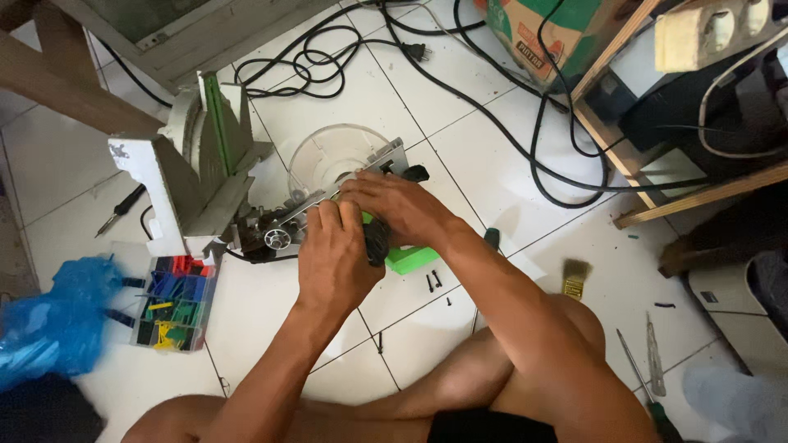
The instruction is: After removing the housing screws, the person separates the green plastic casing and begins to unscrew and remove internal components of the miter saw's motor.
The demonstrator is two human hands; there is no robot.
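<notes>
The floor (345,98) is glossy white tile. The power tool (361,197) shows a clear plastic guard, a matt metal base plate and bright green plastic. Rubbery black cables (492,115) lie far right; a crinkled blue plastic bag (49,320) lies near left.

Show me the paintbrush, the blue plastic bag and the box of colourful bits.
paintbrush (576,277), head view, on its bristles.
blue plastic bag (49,324), head view, on its crumpled middle.
compartment box (174,305), head view, on its coloured contents' tray.

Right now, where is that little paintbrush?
In the head view the paintbrush lies on the white tile floor, right of the person's right forearm, just beyond the knee.
</notes>
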